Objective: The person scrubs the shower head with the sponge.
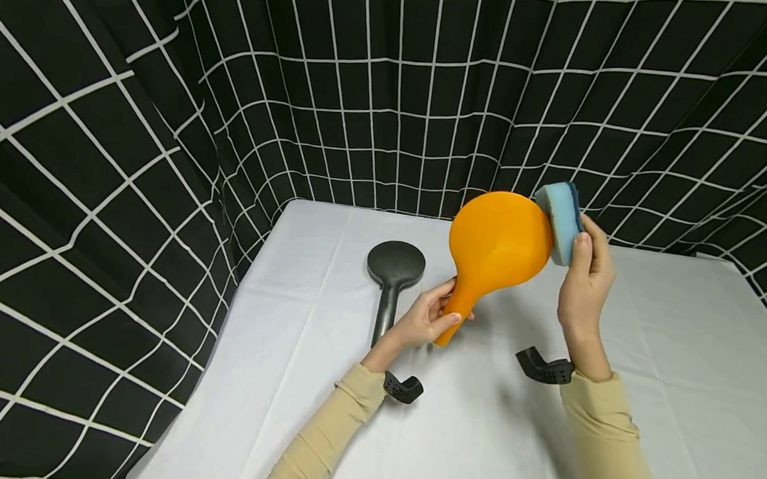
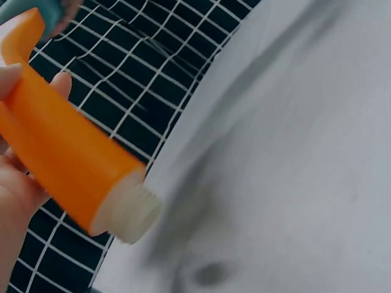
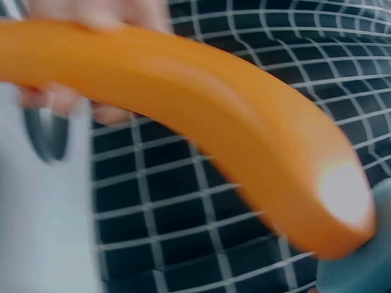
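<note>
My left hand (image 1: 426, 316) grips the handle of an orange hand shower head (image 1: 502, 237), held tilted above the table. Its round head points up and to the right. In the left wrist view, a pale connector (image 2: 135, 210) shows at the handle's lower end. The right hand (image 1: 587, 284) pinches a light blue sponge (image 1: 561, 219) with a dark blue backing between thumb and fingers. The sponge's pale side touches the right rim of the orange head. In the right wrist view, the sponge (image 3: 360, 262) is partly cut off by the frame and blurred.
A dark grey hand shower head (image 1: 397, 264) lies on the white-covered table (image 1: 315, 322), left of the orange one, its handle end hidden behind my left forearm. Black curtains (image 1: 365, 74) with a white grid stand behind and along the sides. Black wrist mounts (image 1: 545, 368) stick out from both wrists.
</note>
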The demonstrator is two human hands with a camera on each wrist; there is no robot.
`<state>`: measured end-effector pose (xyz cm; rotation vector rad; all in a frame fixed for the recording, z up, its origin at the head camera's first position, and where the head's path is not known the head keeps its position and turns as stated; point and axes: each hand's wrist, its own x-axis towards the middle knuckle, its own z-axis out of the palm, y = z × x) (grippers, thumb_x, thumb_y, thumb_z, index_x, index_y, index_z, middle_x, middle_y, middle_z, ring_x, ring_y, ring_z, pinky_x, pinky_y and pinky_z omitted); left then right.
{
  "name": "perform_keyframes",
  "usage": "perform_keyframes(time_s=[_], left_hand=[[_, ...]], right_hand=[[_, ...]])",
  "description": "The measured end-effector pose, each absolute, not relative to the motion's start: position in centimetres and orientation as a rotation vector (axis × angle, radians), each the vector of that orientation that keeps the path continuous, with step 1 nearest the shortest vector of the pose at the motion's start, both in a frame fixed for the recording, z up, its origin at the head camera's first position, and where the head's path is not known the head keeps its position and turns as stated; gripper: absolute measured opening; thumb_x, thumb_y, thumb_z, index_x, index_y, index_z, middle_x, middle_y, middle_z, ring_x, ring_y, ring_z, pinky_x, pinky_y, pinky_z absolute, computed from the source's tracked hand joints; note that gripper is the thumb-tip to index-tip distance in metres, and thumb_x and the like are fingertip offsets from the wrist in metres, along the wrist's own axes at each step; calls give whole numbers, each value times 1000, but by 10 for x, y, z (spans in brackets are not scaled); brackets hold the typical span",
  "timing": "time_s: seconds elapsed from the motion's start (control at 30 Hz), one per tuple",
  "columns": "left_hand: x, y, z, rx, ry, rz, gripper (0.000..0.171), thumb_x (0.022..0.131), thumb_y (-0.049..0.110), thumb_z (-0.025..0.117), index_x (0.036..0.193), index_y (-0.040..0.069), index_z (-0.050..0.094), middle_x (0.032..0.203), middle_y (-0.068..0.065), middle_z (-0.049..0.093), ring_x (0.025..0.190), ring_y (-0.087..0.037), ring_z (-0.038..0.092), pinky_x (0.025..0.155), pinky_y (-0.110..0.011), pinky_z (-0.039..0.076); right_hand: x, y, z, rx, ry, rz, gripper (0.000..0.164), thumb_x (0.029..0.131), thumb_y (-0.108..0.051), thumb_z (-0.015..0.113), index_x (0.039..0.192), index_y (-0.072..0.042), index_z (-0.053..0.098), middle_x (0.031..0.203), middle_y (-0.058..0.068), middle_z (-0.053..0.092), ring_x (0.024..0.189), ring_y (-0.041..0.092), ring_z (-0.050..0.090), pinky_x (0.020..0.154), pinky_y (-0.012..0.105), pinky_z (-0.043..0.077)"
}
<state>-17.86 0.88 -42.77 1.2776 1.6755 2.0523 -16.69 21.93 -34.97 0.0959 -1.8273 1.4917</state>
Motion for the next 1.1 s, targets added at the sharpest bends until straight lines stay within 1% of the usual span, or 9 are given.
perform_keyframes(time_s=[0.13,0.3,0.37,0.47,0.53,0.67,0.83,0.97,1.1], left_hand=[[-175,10,-424,1320,1713,2087,60,84,-24,44,136,-22,15,126,-41,36,101,-55,50,87,-49,46],[-175,9,-420,1386,1806,2126,58,83,-25,45,134,-22,19,115,-39,43,93,-52,53,84,-42,50],[-179,11,-425,1409,1864,2118,56,82,-25,47,133,-22,23,112,-36,44,89,-52,54,82,-40,51],[-185,15,-438,1416,1980,2055,57,83,-21,51,134,-18,26,112,-32,46,87,-46,57,80,-34,52],[-188,16,-446,1419,2057,1993,58,84,-17,54,135,-15,28,113,-29,47,88,-41,58,82,-30,51],[-187,14,-449,1426,2236,1885,57,84,-10,57,135,-16,31,123,-29,47,100,-35,55,93,-28,44],[-186,13,-450,1493,2407,1723,55,84,-4,57,133,-17,34,123,-26,49,97,-26,51,92,-25,41],[-186,13,-449,1538,2465,1696,52,84,-4,57,131,-17,37,119,-23,52,95,-24,52,90,-24,42],[-187,11,-448,1545,2474,1732,52,84,-6,58,131,-15,39,117,-22,52,95,-24,52,90,-25,42]], right_hand=[[-163,214,-336,104,-1846,1420,34,99,-13,39,129,-6,53,120,4,56,100,14,48,84,25,38],[-151,203,-378,8,-1819,1739,37,101,-22,37,134,-8,43,116,4,50,97,17,51,76,19,47],[-150,203,-398,-36,-1766,1967,38,101,-27,36,135,-10,38,119,9,45,96,20,53,72,21,51],[-149,202,-403,-117,-1659,2202,39,101,-31,33,133,-9,33,118,12,39,90,20,54,66,25,54],[-152,208,-396,-188,-1610,2229,38,101,-32,34,132,-10,36,115,12,41,85,20,55,63,26,54],[-160,224,-373,-211,-1778,1906,36,100,-29,38,130,-13,48,113,7,47,89,16,50,68,21,49],[-168,235,-344,3,-1995,1292,32,96,-18,48,126,-11,58,122,7,53,103,10,44,82,22,35],[-170,239,-338,94,-1954,1281,32,94,-12,50,123,-5,59,122,8,55,107,12,44,85,21,35],[-165,248,-352,-58,-1977,1482,31,97,-17,45,123,-8,59,113,0,56,94,12,47,76,21,40]])
